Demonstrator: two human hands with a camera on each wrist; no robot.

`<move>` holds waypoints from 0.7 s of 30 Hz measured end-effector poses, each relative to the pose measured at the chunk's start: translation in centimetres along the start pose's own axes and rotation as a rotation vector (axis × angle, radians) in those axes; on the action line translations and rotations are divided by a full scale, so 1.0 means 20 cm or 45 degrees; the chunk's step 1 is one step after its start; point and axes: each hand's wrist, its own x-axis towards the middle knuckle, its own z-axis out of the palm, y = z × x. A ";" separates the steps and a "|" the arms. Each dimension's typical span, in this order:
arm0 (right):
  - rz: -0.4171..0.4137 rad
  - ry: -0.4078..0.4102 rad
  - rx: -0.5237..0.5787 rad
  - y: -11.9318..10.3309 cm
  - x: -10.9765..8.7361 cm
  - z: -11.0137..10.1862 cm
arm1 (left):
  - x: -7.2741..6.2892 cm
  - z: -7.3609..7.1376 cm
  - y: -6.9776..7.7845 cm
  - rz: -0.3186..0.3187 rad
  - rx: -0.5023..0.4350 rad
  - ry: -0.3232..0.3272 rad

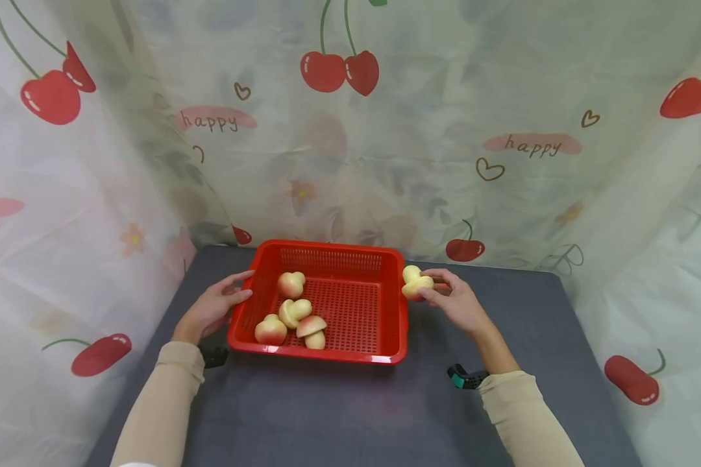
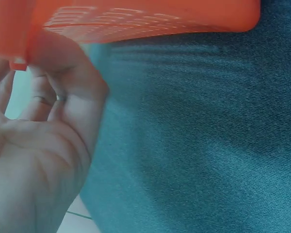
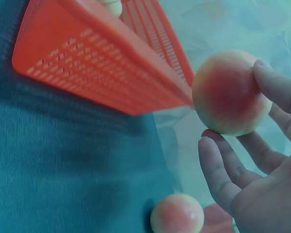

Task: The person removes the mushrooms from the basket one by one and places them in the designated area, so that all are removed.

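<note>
A red plastic basket with slotted walls sits on the dark table. My left hand grips its left rim, and the left wrist view shows fingers curled at the orange-red rim. Just outside the right rim, my right hand pinches a toy mushroom, cream with a red blush on its cap. In the right wrist view its round cap is between thumb and fingers. Several like it lie inside the basket toward the left, among them a mushroom with its pinkish cap uppermost.
Another blushed round piece lies below the right hand in the right wrist view. The dark tabletop extends in front of the basket. Behind and at both sides hangs a pale curtain printed with cherries.
</note>
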 end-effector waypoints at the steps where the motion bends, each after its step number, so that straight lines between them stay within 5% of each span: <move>1: 0.010 0.007 -0.011 0.01 0.00 -0.01 | 0.00 0.00 0.00 -0.004 -0.015 -0.003; 21: 0.089 0.325 -0.097 0.23 -0.01 -0.22 | 0.00 0.00 0.00 -0.023 -0.085 -0.039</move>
